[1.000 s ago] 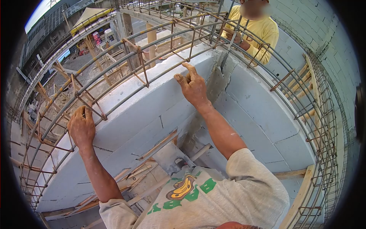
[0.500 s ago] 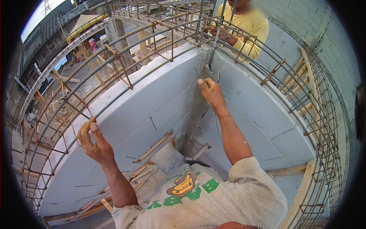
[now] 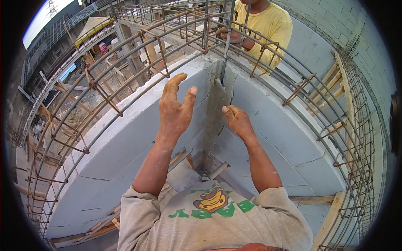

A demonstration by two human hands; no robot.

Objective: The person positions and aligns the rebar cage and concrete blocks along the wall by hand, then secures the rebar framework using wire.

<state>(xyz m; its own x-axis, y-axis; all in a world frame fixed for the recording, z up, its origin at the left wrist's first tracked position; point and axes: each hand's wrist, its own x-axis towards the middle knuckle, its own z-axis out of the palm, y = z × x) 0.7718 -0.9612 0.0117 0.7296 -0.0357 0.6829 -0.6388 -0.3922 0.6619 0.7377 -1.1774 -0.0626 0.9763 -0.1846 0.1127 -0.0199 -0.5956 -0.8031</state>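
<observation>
My left hand is raised in front of the left block wall, fingers apart and thumb out, with nothing in it. To its right, my right hand is closed in a pinch near the concrete corner column; whatever the fingers hold, if anything, is hidden. Bent rebar runs along the top of the left wall, just beyond my left fingertips. The right block wall lies behind my right hand. Vertical bars rise from the corner.
A person in a yellow shirt stands beyond the corner, hands at the rebar. Curved rebar cages with stirrups flank both sides. A wooden beam lies at the lower right, and a short pipe sits low in the corner.
My left hand has moved right and up from the left rebar, towards the corner. My right hand is slightly lower. In view, the corner and the other person have shifted a little left.
</observation>
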